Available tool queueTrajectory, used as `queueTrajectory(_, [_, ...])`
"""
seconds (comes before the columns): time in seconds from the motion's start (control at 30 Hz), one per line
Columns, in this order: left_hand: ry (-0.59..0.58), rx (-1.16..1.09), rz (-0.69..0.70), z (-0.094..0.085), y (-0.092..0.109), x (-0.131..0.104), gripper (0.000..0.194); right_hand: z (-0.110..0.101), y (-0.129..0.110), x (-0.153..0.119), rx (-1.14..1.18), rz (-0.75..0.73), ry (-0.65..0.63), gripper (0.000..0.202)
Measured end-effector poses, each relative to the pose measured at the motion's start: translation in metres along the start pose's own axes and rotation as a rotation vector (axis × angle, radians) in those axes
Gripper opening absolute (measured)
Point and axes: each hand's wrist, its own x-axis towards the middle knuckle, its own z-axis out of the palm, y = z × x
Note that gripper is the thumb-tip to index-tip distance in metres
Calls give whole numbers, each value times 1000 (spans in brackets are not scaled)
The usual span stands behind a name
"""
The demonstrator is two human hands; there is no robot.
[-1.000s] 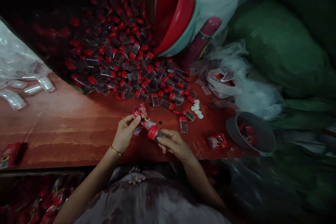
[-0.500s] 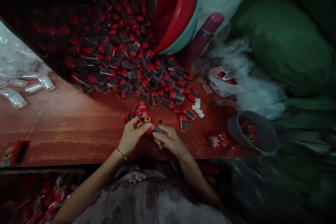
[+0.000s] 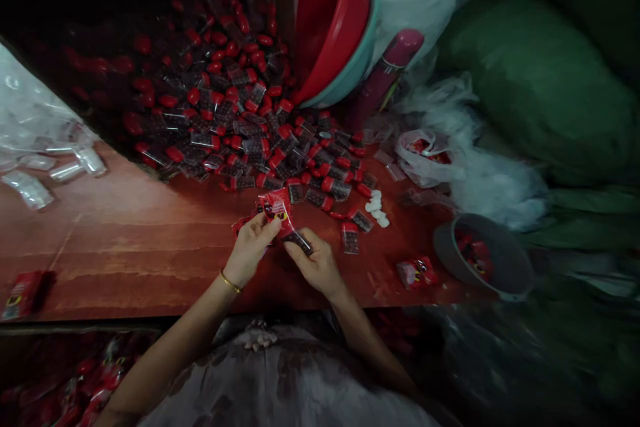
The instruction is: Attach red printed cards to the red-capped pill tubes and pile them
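Observation:
My left hand (image 3: 247, 250), with a gold bangle at the wrist, pinches a red printed packet (image 3: 276, 203) above the table. My right hand (image 3: 320, 268) is closed on a small clear container (image 3: 301, 241) with dark contents. One end of this container meets the packet's lower right part; whether it is inside the packet I cannot tell. Partly hidden behind my left hand, more red packets (image 3: 239, 223) lie on the table. Just beyond my hands spreads a heap of similar clear containers with red caps (image 3: 255, 147).
The heap spills from a dark box (image 3: 100, 121). Red basin (image 3: 333, 20), teal basin (image 3: 363, 47) and pink spray can (image 3: 385, 73) stand behind. Right: white pieces (image 3: 377, 208), a packet (image 3: 417, 272), a grey tub (image 3: 450, 260). Left: clear empty containers (image 3: 30, 190), another packet (image 3: 23, 293).
The packet has been raised and turned more upright. My right hand has shifted slightly up, its fingers now wrapped round the dark-filled container's lower end.

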Motion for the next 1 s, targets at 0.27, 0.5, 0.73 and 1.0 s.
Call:
queueTrajectory(0.27, [150, 5, 99, 6, -28, -7, 28, 16, -1, -2, 189, 103, 82, 27])
queueTrajectory(0.5, [33, -85, 13, 12, -17, -16, 31, 24, 3, -4, 399, 142, -18, 25])
queueTrajectory(0.73, [-60, -55, -40, 5, -13, -14, 30, 26, 0, -3, 362, 118, -53, 23])
queueTrajectory(1.0, [-43, -32, 4, -4, -9, -14, 34, 35, -2, -7, 550, 209, -149, 27])
